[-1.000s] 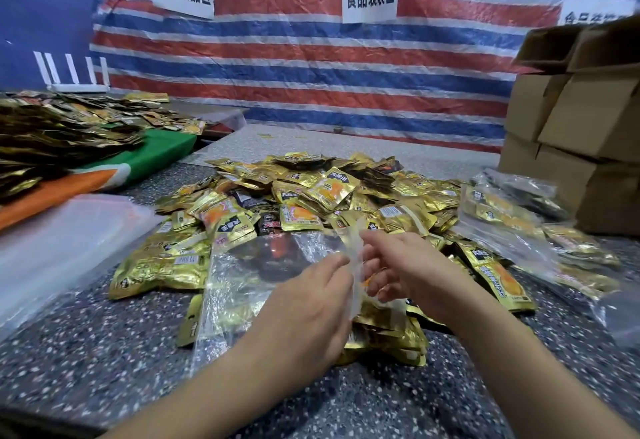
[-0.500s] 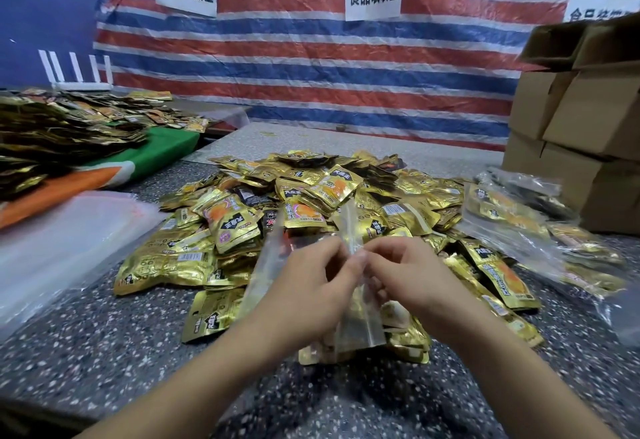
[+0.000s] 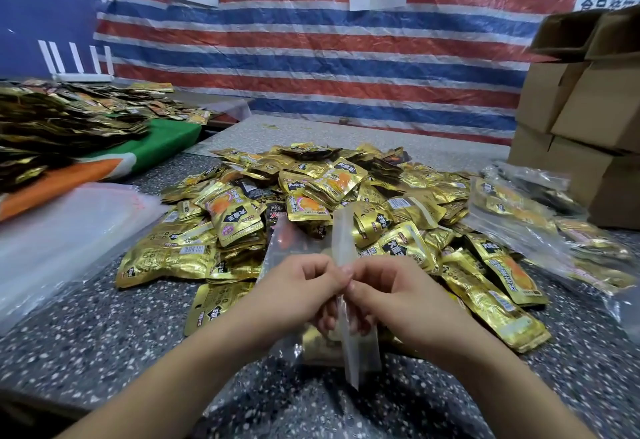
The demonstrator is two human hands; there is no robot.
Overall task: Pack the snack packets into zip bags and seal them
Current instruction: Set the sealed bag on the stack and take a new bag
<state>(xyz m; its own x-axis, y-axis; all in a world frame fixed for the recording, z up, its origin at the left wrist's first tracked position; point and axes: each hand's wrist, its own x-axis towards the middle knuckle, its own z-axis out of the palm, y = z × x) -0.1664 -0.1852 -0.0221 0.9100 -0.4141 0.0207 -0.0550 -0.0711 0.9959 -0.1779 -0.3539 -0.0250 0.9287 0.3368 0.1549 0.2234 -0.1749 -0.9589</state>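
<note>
Both hands pinch one empty zip bag above the speckled surface.
Left hand (image 3: 301, 288) and right hand (image 3: 388, 295) now meet thumb to thumb on the clear zip bag (image 3: 346, 307), which has turned edge-on since a second ago; the snack packets (image 3: 311, 196) lie heaped just behind.

Head-worn view, facing forward-down, seemingly close over tabletop (image 3: 104, 317)
</note>
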